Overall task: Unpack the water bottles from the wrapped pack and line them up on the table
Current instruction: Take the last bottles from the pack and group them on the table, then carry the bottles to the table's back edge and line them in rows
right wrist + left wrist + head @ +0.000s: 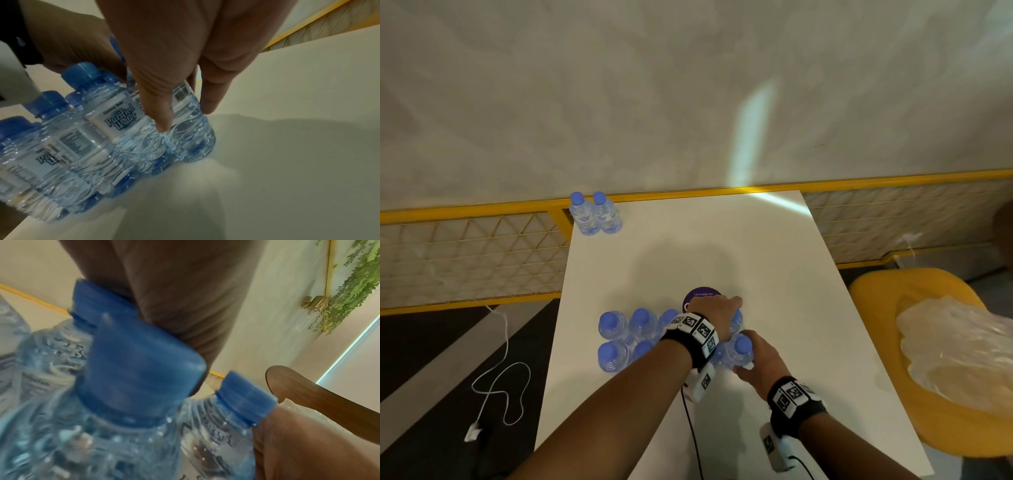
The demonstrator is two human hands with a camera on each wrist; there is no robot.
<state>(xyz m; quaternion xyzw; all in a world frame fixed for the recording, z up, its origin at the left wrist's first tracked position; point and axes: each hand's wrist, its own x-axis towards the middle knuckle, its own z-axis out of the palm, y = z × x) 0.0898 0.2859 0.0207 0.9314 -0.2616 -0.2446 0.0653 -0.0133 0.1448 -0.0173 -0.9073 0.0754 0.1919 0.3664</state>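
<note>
Several clear water bottles with blue caps (619, 339) stand bunched in two rows near the front of the white table (774, 274). My left hand (722, 317) reaches over the cluster and grips the rightmost bottle of the back row (737, 321) from above; in the left wrist view its palm (174, 296) sits on a blue cap (94, 303). My right hand (751, 356) holds the rightmost front bottle (741, 349), thumb and fingers (162, 116) curled round its body (191, 126). Two bottles (595, 214) stand side by side at the far left corner.
Crumpled clear plastic wrap (955, 356) lies on a yellow chair (887, 287) to the right of the table. A round purple sticker (702, 295) is just beyond the cluster. A yellow mesh rail (465, 246) runs behind the table. A white cable (500, 380) lies on the floor at left.
</note>
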